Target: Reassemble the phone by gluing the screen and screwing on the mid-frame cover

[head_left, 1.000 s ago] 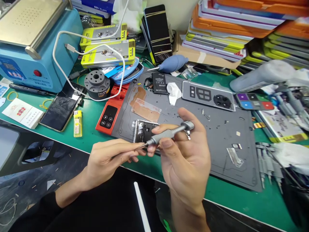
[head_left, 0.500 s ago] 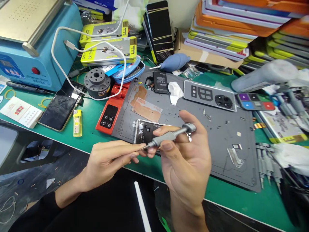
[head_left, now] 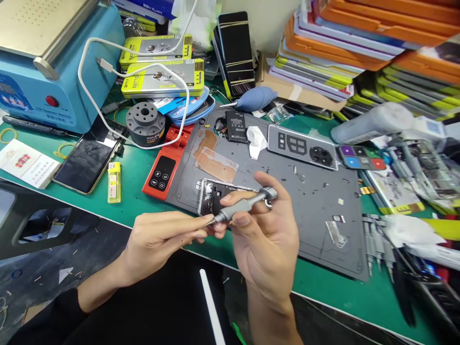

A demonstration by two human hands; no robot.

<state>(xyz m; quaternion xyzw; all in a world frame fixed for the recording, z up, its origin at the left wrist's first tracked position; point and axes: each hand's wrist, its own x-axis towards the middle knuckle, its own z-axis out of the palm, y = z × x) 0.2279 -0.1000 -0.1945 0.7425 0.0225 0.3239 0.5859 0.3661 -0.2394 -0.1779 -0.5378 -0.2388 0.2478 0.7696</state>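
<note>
A grey precision screwdriver (head_left: 239, 207) lies across my right hand (head_left: 266, 239), its handle held between thumb and fingers and its round end cap near the raised index finger. My left hand (head_left: 163, 244) pinches the thin shaft near its tip; the tip itself is hidden between the fingers. Just behind both hands, an opened phone frame (head_left: 208, 194) rests on the grey work mat (head_left: 266, 167), partly covered by my right hand. Whether the left fingers also hold a small part cannot be made out.
A red device with buttons (head_left: 161, 172) stands left of the phone frame. On the mat lie a black battery (head_left: 236, 126), a phone back cover (head_left: 302, 146) and several small parts. More screwdrivers (head_left: 379, 242) lie to the right, and a blue machine (head_left: 61, 91) stands at the left.
The view has turned slightly to the right, so things on the right sit further left in the picture. Both hands keep the same hold on the screwdriver.
</note>
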